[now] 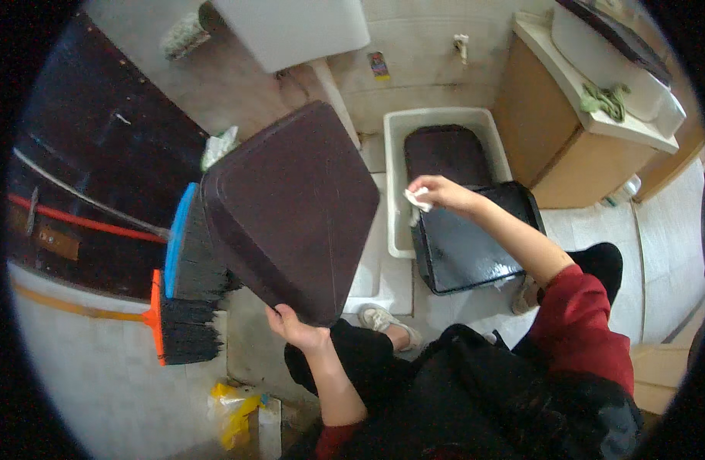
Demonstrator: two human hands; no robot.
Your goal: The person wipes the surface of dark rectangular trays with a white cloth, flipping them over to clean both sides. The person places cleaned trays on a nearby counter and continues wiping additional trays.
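Observation:
A large dark brown rectangular tray or lid (295, 201) is tilted up at the centre left. My left hand (298, 330) grips its lower edge, the fingers partly hidden behind it. My right hand (433, 192) pinches a crumpled white cloth or tissue (418, 199) above a white plastic tub (391, 190). Inside the tub lies another dark brown panel (444, 150). A black tray (473, 241) with a wet sheen overlaps the tub's front part, below my right forearm.
A blue broom (180, 241) and an orange broom (158, 316) lie at the left. A wooden cabinet (548, 126) with a sink and a green cloth (605, 100) stands at the right. Yellow plastic packaging (234, 411) is on the floor at lower left.

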